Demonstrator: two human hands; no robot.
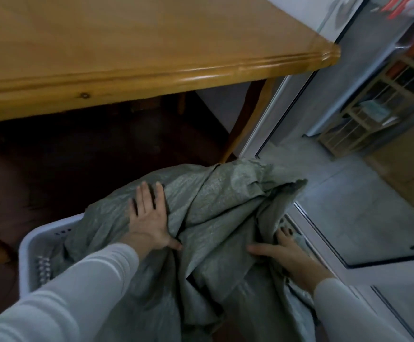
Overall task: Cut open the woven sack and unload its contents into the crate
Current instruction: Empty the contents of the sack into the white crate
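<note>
Grey-green woven sack (215, 218) crumpled across lower centre of the frame, draped over a white slotted crate (32, 245) at lower left, left hand (149, 218) pressed flat on it — grip released, right hand (289, 257) clenched on sack fabric at lower right, wooden counter (127, 58) filling the upper left.

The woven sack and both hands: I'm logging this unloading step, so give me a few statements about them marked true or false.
1. The left hand lies flat on the sack, fingers spread. True.
2. The sack hangs over a white crate. True.
3. The right hand holds a knife. False: no blade shows; its fingers dig into the sack's folds.
4. The sack sits on the wooden table. False: it is below the tabletop, on the near side.
5. Both sleeves are dark. False: they are light-coloured.
</note>
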